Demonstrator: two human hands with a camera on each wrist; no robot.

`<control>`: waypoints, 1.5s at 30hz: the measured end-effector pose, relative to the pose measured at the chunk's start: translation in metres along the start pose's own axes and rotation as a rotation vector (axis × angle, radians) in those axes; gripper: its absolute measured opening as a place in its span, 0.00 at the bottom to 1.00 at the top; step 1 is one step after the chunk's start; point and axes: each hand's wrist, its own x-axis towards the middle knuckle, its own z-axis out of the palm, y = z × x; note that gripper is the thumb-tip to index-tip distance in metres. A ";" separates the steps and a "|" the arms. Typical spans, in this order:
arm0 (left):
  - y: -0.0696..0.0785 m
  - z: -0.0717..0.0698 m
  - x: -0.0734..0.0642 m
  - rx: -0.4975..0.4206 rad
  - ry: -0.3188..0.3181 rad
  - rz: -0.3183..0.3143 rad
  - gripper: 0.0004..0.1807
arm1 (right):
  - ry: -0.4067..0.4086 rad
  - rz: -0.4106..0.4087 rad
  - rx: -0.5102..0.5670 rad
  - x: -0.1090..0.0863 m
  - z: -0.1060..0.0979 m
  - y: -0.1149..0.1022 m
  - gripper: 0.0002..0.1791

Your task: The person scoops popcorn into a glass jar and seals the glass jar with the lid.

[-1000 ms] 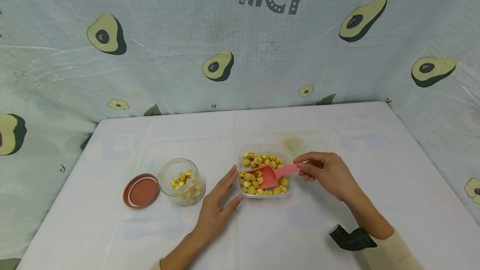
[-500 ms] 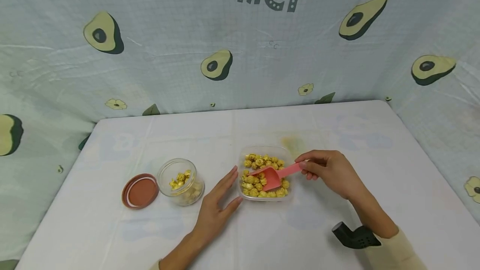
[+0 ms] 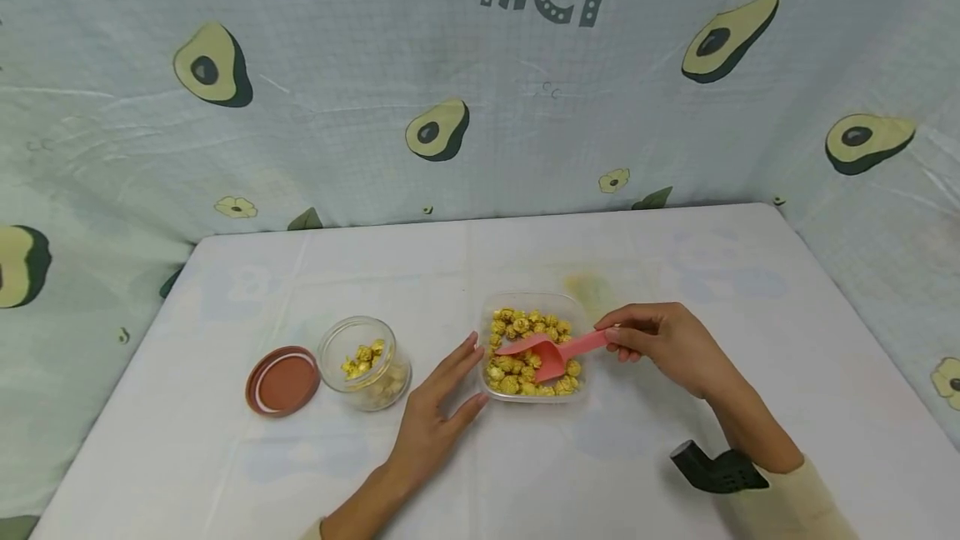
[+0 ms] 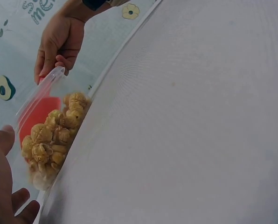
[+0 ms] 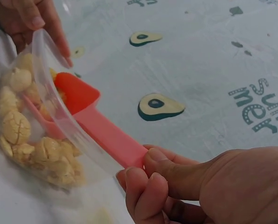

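Pale cloth backdrop w/ avocado prints [image 3: 337, 48] stands behind a white cloth-covered table [image 3: 600, 473]. Person's R hand [image 3: 667, 348] pinches a handle end btwn thumb & fingers, just R of the tub; L hand [image 3: 435, 415] has fingers extended, ungripped, at the tub's L side, contact unclear. Clear rectangular plastic tub [image 3: 536, 301] sits btwn hands. Round clear glass jar [image 3: 352, 394], part-filled, is L of L hand; round reddish-brown lid [image 3: 285, 383] just beside it. Pink plastic scoop [image 3: 555, 357]: handle in R hand's pinch, bowl L of the grip, inside tub, amid yellow popcorn [image 3: 510, 386].
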 end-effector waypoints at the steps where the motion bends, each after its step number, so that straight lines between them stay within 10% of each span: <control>1: 0.000 0.000 0.000 0.001 0.000 -0.002 0.32 | -0.002 0.003 0.002 0.000 0.000 0.000 0.10; 45: -0.001 0.002 -0.001 -0.002 0.011 0.012 0.33 | -0.062 0.141 0.228 0.001 0.008 -0.001 0.15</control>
